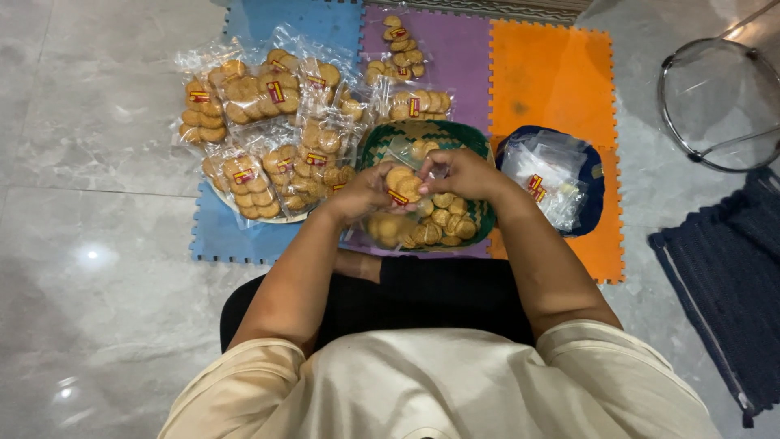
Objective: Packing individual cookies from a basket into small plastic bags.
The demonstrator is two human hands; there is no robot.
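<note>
Evidently both hands meet over the green woven basket (479, 219) of loose cookies. Left hand (363, 193) grasps a small clear packet of cookies (404, 185); right hand (461, 172) pinches its upper edge. Judgement: keep the packet level, cookies stacked flat, mouth held taut. Forearms angle inward, wrists bent down, elbows wide. Filled packets (260, 130) lie left on the foam mats (552, 77).

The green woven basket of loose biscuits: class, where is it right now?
In the head view, the green woven basket sits mid-frame on the purple foam mat, under both hands, between the filled biscuit packets and a blue bowl.
</note>
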